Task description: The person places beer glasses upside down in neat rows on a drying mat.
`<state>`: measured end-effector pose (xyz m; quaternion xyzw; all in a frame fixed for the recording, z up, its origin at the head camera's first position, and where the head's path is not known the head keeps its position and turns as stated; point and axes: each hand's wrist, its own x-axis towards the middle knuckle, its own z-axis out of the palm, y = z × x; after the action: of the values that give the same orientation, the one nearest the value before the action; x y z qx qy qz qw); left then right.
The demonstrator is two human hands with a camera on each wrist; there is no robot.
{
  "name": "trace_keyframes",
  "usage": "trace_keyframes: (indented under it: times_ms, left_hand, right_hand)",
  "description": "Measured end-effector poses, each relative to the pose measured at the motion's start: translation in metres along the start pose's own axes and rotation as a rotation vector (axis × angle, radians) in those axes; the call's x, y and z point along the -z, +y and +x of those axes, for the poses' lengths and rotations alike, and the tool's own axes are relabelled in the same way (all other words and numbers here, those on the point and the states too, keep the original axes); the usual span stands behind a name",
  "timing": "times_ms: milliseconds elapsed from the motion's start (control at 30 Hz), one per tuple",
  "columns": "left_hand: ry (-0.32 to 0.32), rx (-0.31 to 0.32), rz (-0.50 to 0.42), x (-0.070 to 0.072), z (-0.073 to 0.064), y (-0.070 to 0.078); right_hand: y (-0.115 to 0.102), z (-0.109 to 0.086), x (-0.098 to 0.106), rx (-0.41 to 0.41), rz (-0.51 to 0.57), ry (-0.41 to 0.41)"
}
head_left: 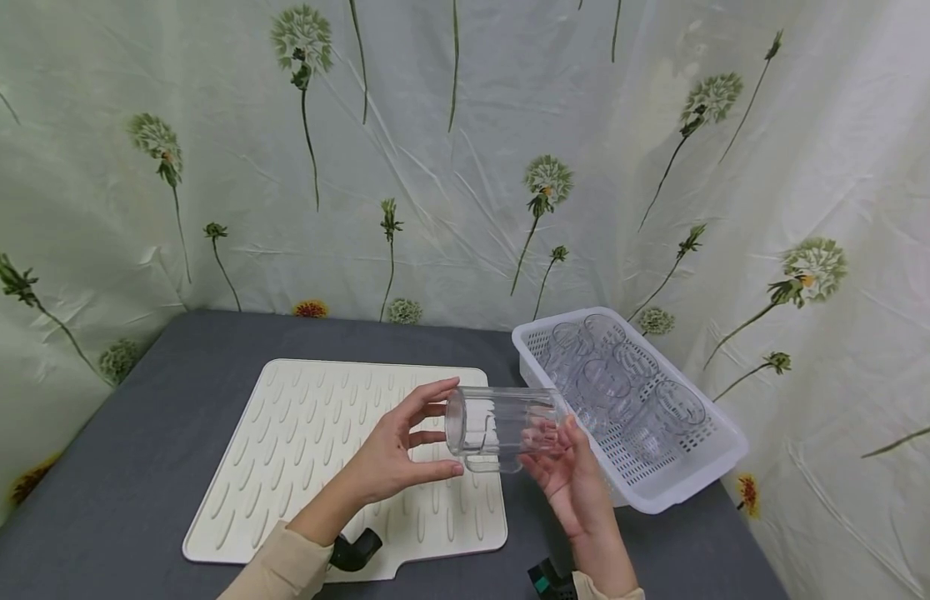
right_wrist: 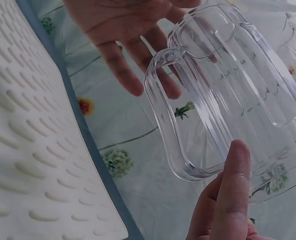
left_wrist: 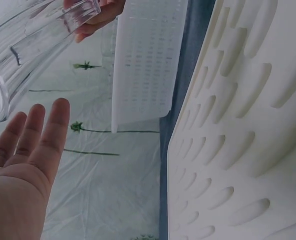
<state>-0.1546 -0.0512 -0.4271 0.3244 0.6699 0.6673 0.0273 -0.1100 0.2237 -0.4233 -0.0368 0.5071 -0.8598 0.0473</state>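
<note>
Glass mug (head_left: 506, 417) sideways in the air, over the mat's (head_left: 315, 467) right edge. Right hand (head_left: 573, 483) grasps one end; left hand's (head_left: 390, 450) grip released, fingers straight. Best supported both ends (smooth glass likely slips).

The head view looks forward and down; 2 nearer wrist views share the mug (head_left: 510, 417).

Mug (head_left: 513, 417): clear, colourless on my feed
Mat (head_left: 285, 475): cream; I see rows of dashes
Basket (head_left: 723, 450): white, slotted pattern
Table (head_left: 120, 467): dark grey
Sleeve (head_left: 288, 560): beige
Curtain (head_left: 232, 125): pale; I make out green dandelions, orange blooms
</note>
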Motion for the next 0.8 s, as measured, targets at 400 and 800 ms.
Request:
trace_keyframes:
  times_ms: [400, 800]
  left_hand:
    - [0.038, 0.016, -0.062, 0.004, -0.004, -0.001]
    - [0.051, 0.039, -0.072, 0.015, -0.012, -0.002]
  right_hand:
    - [0.013, 0.002, -0.004, -0.063, 0.092, -0.087]
    - [0.012, 0.001, -0.006, -0.123, -0.047, -0.116]
